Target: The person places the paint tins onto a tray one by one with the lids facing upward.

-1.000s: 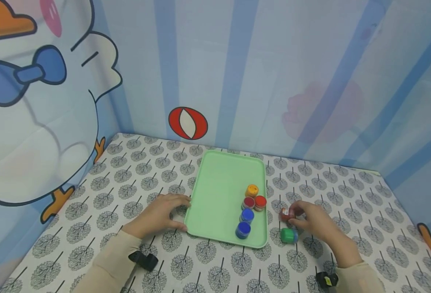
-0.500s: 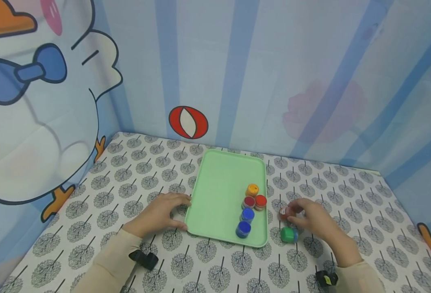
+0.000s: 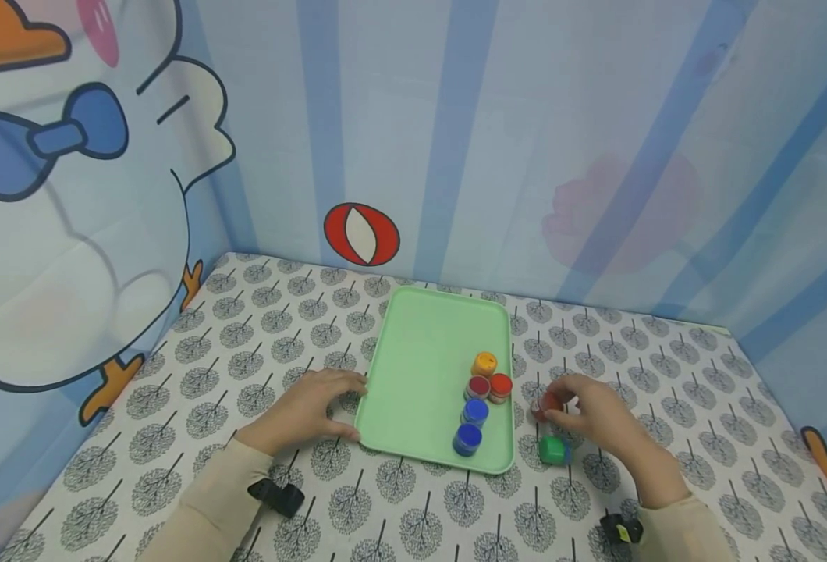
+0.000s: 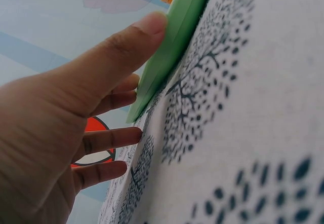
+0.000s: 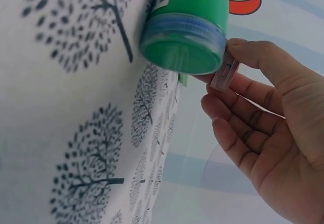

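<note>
My right hand [image 3: 596, 410] pinches a small red paint jar [image 3: 545, 406] between thumb and fingers, just right of the green tray [image 3: 413, 343]. In the right wrist view the clear end of this jar [image 5: 224, 75] shows at the fingertips, while a green paint jar [image 5: 187, 36] hides most of the rest. That green jar lies on its side on the cloth, close in front of the hand. At the tray's left edge is my left hand [image 3: 308, 410], fingers extended and thumb at the near left corner. The left wrist view shows its thumb [image 4: 136, 41] against the tray rim.
Along the tray's right side stand an orange paint jar [image 3: 484, 364], a dark red jar [image 3: 477, 388], a bright red jar [image 3: 500, 388] and two blue jars [image 3: 466, 439]. A tree-patterned cloth [image 3: 245, 367] covers the table. Printed curtains [image 3: 470, 156] rise behind it.
The red jar has turned in my right fingers, its white label no longer showing in the head view. My right hand has shifted slightly toward the tray. The left hand stays in place.
</note>
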`<state>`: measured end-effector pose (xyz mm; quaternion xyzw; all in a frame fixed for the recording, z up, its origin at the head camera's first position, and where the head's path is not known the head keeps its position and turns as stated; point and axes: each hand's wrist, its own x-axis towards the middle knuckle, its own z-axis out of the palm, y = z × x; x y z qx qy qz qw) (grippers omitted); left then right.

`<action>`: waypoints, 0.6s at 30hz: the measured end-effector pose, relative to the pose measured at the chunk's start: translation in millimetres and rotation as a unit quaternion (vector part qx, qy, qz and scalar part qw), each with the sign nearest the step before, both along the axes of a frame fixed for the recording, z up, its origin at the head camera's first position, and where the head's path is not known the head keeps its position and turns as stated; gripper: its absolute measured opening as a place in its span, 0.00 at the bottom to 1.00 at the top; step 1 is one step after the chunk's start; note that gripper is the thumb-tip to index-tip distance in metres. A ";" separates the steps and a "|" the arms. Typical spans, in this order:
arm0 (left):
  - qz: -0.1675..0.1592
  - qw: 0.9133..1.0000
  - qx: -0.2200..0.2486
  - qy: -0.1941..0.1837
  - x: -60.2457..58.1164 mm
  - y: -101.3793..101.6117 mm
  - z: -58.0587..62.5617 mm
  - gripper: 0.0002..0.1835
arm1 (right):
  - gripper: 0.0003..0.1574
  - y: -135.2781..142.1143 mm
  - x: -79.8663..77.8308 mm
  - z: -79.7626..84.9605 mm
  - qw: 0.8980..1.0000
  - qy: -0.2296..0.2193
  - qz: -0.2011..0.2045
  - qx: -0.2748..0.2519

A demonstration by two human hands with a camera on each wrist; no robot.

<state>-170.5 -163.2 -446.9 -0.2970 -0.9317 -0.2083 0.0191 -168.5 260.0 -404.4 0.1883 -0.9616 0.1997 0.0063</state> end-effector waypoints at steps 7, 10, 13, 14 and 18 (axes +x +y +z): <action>-0.001 1.000 0.000 0.002 0.2 0.2 0.3 0.35 | 0.07 -3.2 0.2 3.8 1.000 0.003 0.007 -0.002; -0.002 1.000 0.000 0.001 -0.3 0.1 0.2 0.35 | 0.09 -5.7 0.6 4.8 1.000 0.010 0.009 0.002; -0.003 1.000 -0.001 0.001 -0.6 0.1 0.1 0.35 | 0.12 -9.1 1.2 5.7 1.000 0.015 0.011 0.005; -0.003 1.000 -0.001 0.001 -0.6 0.1 0.0 0.35 | 0.13 -10.3 1.5 5.9 1.000 0.016 0.010 0.005; -0.003 1.000 -0.001 0.001 -0.5 0.1 0.3 0.35 | 0.16 -15.5 2.2 7.1 1.000 0.021 0.015 -0.004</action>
